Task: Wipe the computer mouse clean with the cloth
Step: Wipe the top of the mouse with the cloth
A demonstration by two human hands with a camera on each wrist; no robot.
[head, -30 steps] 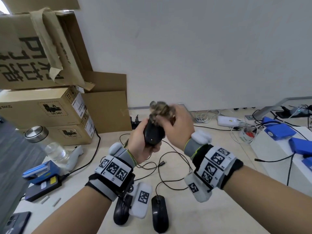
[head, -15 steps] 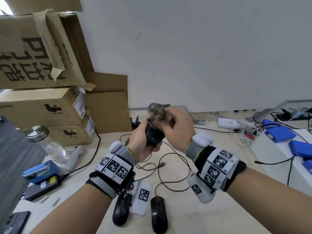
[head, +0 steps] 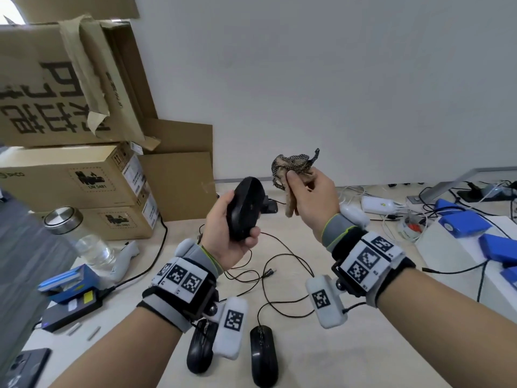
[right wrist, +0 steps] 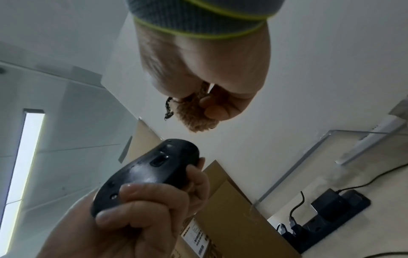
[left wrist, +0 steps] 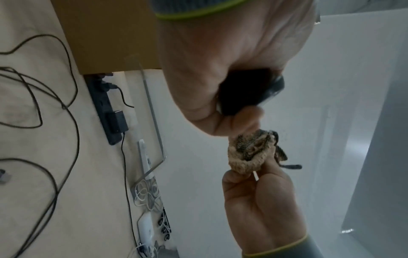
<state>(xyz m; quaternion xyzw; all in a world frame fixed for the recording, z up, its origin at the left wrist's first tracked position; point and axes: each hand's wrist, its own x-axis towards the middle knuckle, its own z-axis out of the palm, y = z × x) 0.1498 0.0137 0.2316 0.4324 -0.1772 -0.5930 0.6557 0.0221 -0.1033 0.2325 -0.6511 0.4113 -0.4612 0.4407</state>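
Observation:
A black computer mouse [head: 244,207] is held up in the air, gripped by my left hand [head: 232,233] with its underside turned to the right. In the right wrist view the mouse [right wrist: 150,171] shows its flat bottom, with my left hand's fingers [right wrist: 123,209] curled round its lower end. My right hand [head: 307,200] holds a bunched tan and dark mesh cloth [head: 292,169] a short way right of the mouse, not touching it. The left wrist view shows the cloth [left wrist: 251,153] pinched in the right hand's fingers just below the mouse [left wrist: 249,90].
Two more black mice [head: 263,354] [head: 200,351] lie on the beige table [head: 140,326] near me, among thin black cables [head: 279,275]. Cardboard boxes [head: 75,177] stack at the left with a glass jar [head: 81,236]. Blue boxes [head: 461,225] and chargers sit at the right.
My right hand has lifted the cloth off the mouse and moved it to the right. My left hand has turned the mouse so its underside faces right.

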